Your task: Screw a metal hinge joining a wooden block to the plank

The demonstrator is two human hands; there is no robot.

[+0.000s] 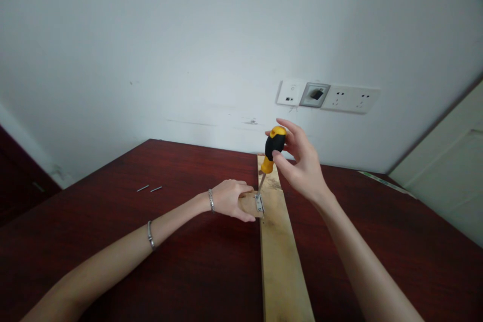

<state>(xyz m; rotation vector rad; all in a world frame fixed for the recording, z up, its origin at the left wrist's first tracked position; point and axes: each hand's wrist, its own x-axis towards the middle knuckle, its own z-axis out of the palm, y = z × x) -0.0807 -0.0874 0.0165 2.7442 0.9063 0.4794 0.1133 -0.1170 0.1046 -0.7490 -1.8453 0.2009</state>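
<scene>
A yellow and black screwdriver [275, 144] is held by its handle in my right hand [302, 161], with thumb and fingers around it. Its shaft slants down so the tip meets a small metal bracket [258, 203]. That bracket lies on a short wooden block [248, 205], which my left hand [230, 198] grips between thumb and fingers. The block sits against the left edge of a long wooden plank [281, 246] running away from me towards the wall. Whether a screw is under the tip is too small to tell.
Two screws or nails [149, 188] lie on the dark red table [188, 171] to the left. Behind the table stands a white wall with a row of sockets [328, 96]. A thin flat strip [387, 183] rests near the table's far right edge, by a pale door or panel [453, 171].
</scene>
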